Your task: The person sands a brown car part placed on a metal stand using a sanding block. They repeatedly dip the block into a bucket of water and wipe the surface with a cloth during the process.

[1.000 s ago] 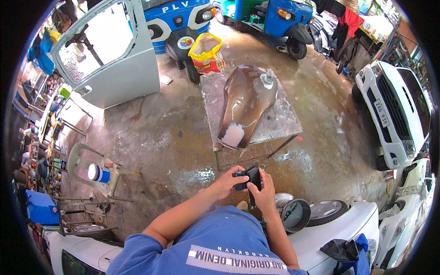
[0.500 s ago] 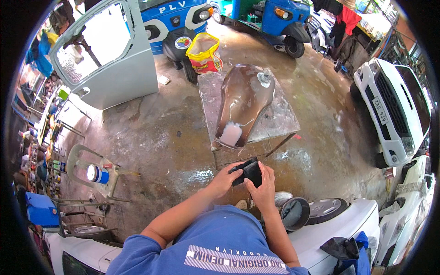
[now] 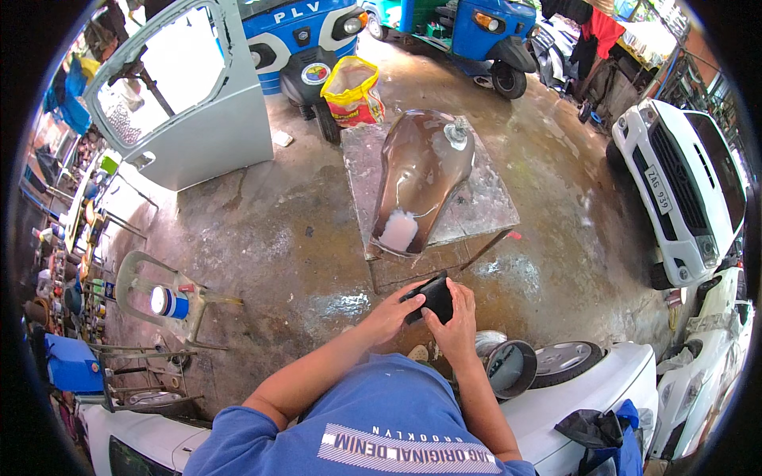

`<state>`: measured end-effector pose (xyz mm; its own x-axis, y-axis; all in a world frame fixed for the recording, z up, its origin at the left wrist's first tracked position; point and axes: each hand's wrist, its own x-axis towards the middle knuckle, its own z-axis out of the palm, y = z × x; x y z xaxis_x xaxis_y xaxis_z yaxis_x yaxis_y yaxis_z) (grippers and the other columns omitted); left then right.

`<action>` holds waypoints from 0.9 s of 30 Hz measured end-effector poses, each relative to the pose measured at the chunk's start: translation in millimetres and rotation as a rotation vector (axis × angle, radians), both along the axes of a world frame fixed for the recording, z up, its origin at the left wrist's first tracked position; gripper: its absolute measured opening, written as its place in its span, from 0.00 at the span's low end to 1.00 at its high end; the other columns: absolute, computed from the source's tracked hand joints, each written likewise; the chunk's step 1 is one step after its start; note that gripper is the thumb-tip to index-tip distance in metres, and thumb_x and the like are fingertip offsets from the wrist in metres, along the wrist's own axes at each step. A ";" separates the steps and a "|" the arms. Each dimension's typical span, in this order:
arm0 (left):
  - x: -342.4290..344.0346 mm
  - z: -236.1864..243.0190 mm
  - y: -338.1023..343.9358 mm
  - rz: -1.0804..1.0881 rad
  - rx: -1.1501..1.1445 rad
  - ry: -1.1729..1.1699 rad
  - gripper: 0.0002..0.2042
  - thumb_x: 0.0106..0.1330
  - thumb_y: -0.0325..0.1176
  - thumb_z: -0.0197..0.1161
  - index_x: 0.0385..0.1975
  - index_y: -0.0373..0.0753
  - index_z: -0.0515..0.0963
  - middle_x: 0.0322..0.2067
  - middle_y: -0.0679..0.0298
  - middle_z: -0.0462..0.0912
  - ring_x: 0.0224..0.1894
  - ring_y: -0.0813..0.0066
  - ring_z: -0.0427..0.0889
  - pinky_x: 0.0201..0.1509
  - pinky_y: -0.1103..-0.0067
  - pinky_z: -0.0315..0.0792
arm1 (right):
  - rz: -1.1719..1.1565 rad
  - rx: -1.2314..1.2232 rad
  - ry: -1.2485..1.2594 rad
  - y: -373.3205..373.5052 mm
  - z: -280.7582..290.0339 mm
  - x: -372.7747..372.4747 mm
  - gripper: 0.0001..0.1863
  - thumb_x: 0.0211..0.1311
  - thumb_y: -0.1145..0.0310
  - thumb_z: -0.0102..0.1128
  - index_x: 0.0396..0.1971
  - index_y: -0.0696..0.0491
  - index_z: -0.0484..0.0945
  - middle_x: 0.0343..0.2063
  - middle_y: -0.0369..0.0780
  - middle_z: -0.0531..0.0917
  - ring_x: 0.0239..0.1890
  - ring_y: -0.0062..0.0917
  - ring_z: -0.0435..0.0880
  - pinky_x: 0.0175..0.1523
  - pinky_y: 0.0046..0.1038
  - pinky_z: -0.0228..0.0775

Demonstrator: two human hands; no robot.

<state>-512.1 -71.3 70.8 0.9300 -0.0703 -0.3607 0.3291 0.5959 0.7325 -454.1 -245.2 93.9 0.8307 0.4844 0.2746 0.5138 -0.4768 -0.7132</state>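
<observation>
Both hands grip a dark folded sheet or pad (image 3: pixel 436 297) in front of my body. My left hand (image 3: pixel 389 315) pinches its left part with the thumb on top, while my right hand (image 3: pixel 456 332) wraps the right side, thumb near the lower edge. Beyond them a brown motorcycle fuel tank (image 3: pixel 417 174), with grey-white and pale pink patches, lies on a worn square stand (image 3: pixel 486 208). Below my right hand, beside my body, is a dark bucket (image 3: pixel 508 370) of greyish liquid.
A loose vehicle door (image 3: pixel 213 147) stands back left, near blue three-wheelers (image 3: pixel 302 44) and a yellow sack (image 3: pixel 349 91). A plastic chair (image 3: pixel 128 287) holds a white-and-blue tub (image 3: pixel 169 302). White cars (image 3: pixel 680 198) line the right and lower edges. Cluttered shelves (image 3: pixel 59 262) fill the left.
The dark sheet has been turned and folded into a squarer, compact shape; the part that hung down a second ago is tucked up. Both hands have shifted slightly on it.
</observation>
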 end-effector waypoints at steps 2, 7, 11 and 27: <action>0.7 -0.8 0.2 -0.012 0.005 0.018 0.27 0.81 0.43 0.58 0.76 0.41 0.65 0.63 0.62 0.76 0.62 0.74 0.75 0.67 0.76 0.71 | 0.002 0.002 -0.014 0.0 0.5 0.1 0.41 0.56 0.66 0.76 0.68 0.60 0.69 0.59 0.54 0.74 0.63 0.51 0.73 0.69 0.46 0.66; 2.2 -0.4 -1.6 -0.050 0.042 0.025 0.27 0.82 0.45 0.56 0.76 0.41 0.65 0.64 0.62 0.75 0.64 0.74 0.73 0.68 0.76 0.69 | 0.007 0.018 -0.019 -1.7 1.3 3.3 0.40 0.56 0.67 0.76 0.68 0.59 0.69 0.59 0.53 0.74 0.63 0.50 0.73 0.68 0.46 0.67; 5.2 -4.5 -6.0 -0.043 0.069 0.006 0.27 0.83 0.45 0.55 0.76 0.41 0.64 0.64 0.63 0.75 0.64 0.74 0.73 0.69 0.76 0.68 | 0.009 0.020 -0.042 -4.1 1.4 6.9 0.40 0.56 0.67 0.76 0.68 0.59 0.69 0.58 0.53 0.74 0.62 0.50 0.73 0.68 0.46 0.67; 50.1 3.9 -74.4 0.039 0.359 -0.075 0.26 0.80 0.37 0.60 0.74 0.38 0.67 0.63 0.62 0.77 0.65 0.75 0.73 0.70 0.75 0.68 | 0.008 0.081 -0.019 -59.5 -14.2 53.8 0.40 0.56 0.69 0.75 0.70 0.56 0.70 0.61 0.51 0.74 0.63 0.48 0.73 0.68 0.45 0.68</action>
